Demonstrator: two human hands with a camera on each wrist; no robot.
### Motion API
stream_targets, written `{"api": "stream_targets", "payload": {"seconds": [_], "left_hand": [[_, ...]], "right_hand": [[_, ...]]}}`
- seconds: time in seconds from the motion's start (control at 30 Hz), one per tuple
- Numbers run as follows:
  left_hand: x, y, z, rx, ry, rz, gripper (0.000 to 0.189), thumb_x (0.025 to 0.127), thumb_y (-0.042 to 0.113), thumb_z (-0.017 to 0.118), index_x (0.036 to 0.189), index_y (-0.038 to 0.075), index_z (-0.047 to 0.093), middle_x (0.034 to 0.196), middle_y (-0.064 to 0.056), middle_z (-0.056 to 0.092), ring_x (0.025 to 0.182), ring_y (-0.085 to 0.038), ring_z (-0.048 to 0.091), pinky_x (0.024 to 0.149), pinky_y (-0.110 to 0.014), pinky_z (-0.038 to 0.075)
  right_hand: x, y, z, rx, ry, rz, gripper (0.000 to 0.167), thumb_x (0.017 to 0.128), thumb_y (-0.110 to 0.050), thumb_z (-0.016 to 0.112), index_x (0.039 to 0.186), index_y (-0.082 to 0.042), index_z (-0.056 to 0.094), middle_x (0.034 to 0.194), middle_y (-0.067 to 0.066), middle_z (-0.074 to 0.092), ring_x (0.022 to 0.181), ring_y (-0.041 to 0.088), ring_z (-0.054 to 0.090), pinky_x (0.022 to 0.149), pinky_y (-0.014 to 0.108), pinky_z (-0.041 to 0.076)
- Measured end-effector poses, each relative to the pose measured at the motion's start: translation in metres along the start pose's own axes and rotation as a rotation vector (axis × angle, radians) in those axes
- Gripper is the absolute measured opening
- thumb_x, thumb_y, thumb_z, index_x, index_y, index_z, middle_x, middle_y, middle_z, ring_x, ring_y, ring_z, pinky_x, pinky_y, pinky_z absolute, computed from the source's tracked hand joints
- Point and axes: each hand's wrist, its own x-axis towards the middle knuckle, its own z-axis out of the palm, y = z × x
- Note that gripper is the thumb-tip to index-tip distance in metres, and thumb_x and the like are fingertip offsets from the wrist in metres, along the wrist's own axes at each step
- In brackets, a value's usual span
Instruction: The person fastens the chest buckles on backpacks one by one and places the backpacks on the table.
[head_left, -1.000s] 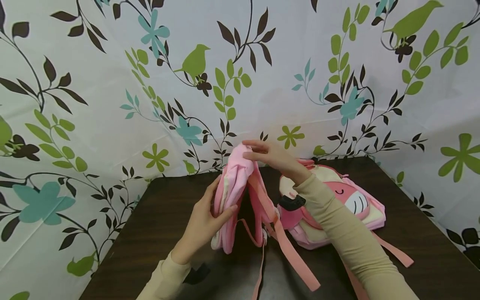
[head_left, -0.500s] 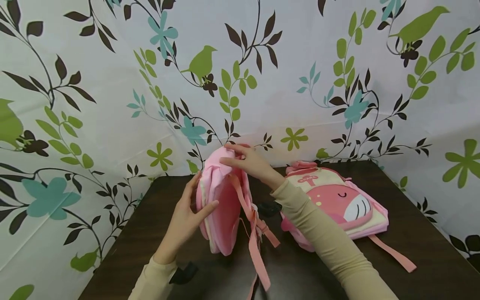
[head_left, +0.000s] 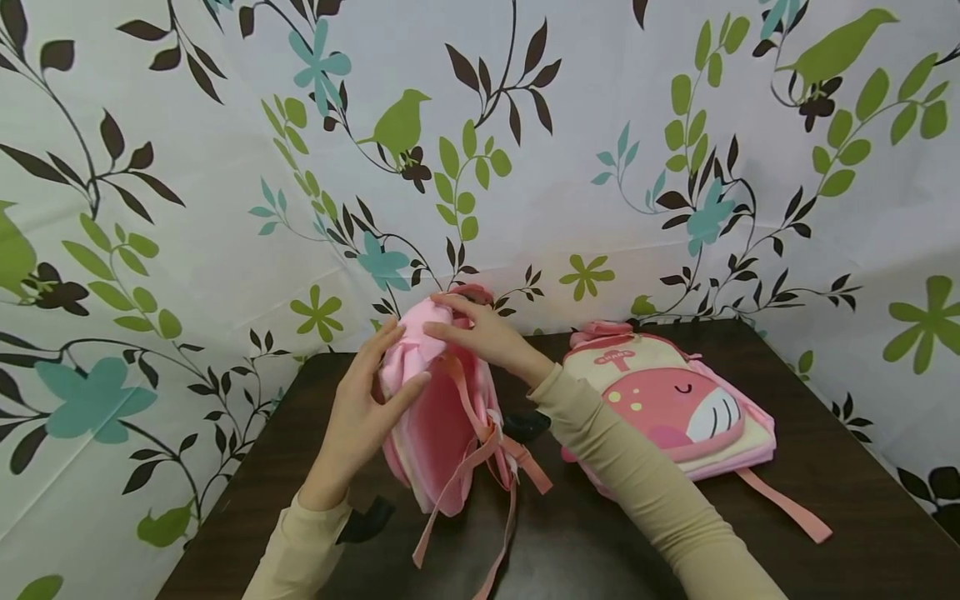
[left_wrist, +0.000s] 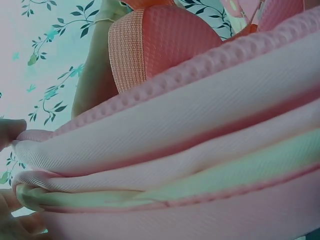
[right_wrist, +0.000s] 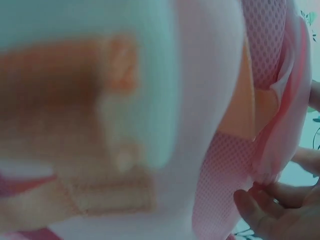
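Observation:
A pink child's backpack [head_left: 438, 425] stands upright on the dark table, left of centre, its back panel and loose straps [head_left: 450, 492] facing right and forward. My left hand [head_left: 356, 417] grips its left side, thumb on the near face and the fingers round the far one. At the top, my right hand [head_left: 487, 333] pinches the soft pink fabric between thumb and fingers. Layered side seams of the backpack [left_wrist: 165, 160] fill the left wrist view. In the right wrist view, fingertips [right_wrist: 245, 202] are at its mesh back, with a blurred strap [right_wrist: 100, 120] in front.
Another pink and cream backpack [head_left: 675, 408] with a whale face lies on the right of the table, one strap [head_left: 787, 504] trailing forward. The right sleeve [head_left: 637, 467] partly covers it. Behind the table [head_left: 585, 550] hangs a white leaf-and-bird patterned cloth [head_left: 540, 192].
Both hands have moved left with the backpack, which has turned so that more of its back panel shows. Its straps have swung left, and the whale backpack is less covered by the right arm.

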Motion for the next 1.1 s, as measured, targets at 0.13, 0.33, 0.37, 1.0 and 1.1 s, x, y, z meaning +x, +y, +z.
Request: {"api": "stream_targets", "payload": {"seconds": [0.13,0.33,0.37,1.0,1.1], "left_hand": [[0.0,0.0,-0.001,0.015,0.004,0.008,0.065,0.087,0.018,0.079,0.146,0.011,0.052,0.158,-0.003,0.04,0.139,-0.03,0.044,0.095,-0.051,0.05],[-0.002,-0.002,-0.003,0.013,0.007,0.008,0.064,0.087,0.016,0.079,0.146,0.013,0.053,0.157,-0.003,0.041,0.139,-0.029,0.045,0.095,-0.05,0.05],[-0.002,-0.002,-0.003,0.013,0.008,0.007,0.064,0.087,0.015,0.079,0.146,0.013,0.053,0.157,-0.003,0.042,0.137,-0.029,0.046,0.095,-0.05,0.05],[-0.004,-0.005,-0.004,0.03,0.043,-0.046,0.06,0.09,0.017,0.076,0.145,0.016,0.053,0.156,0.002,0.044,0.124,-0.025,0.057,0.088,-0.033,0.055],[-0.004,-0.005,-0.005,0.047,0.05,-0.065,0.06,0.091,0.019,0.075,0.146,0.016,0.051,0.156,0.002,0.044,0.12,-0.026,0.06,0.083,-0.023,0.053]], "right_hand": [[-0.001,0.005,-0.001,0.048,0.008,-0.015,0.063,0.093,-0.05,0.065,0.151,-0.031,0.048,0.151,0.005,0.047,0.132,0.031,0.049,0.104,0.056,0.044],[-0.004,0.017,-0.005,0.083,0.008,-0.031,0.064,0.094,-0.051,0.065,0.151,-0.03,0.047,0.151,0.001,0.048,0.134,0.034,0.049,0.103,0.053,0.046],[-0.004,0.02,-0.005,0.094,0.005,-0.031,0.065,0.093,-0.053,0.065,0.152,-0.031,0.047,0.152,0.0,0.047,0.134,0.034,0.048,0.102,0.053,0.046],[-0.022,0.075,0.006,0.113,-0.045,0.051,0.083,0.093,-0.051,0.068,0.16,-0.022,0.03,0.159,0.005,0.038,0.138,0.031,0.046,0.103,0.047,0.047],[-0.027,0.08,0.011,0.118,-0.063,0.068,0.084,0.093,-0.052,0.067,0.16,-0.021,0.029,0.157,0.006,0.04,0.134,0.031,0.051,0.101,0.046,0.049]]}}
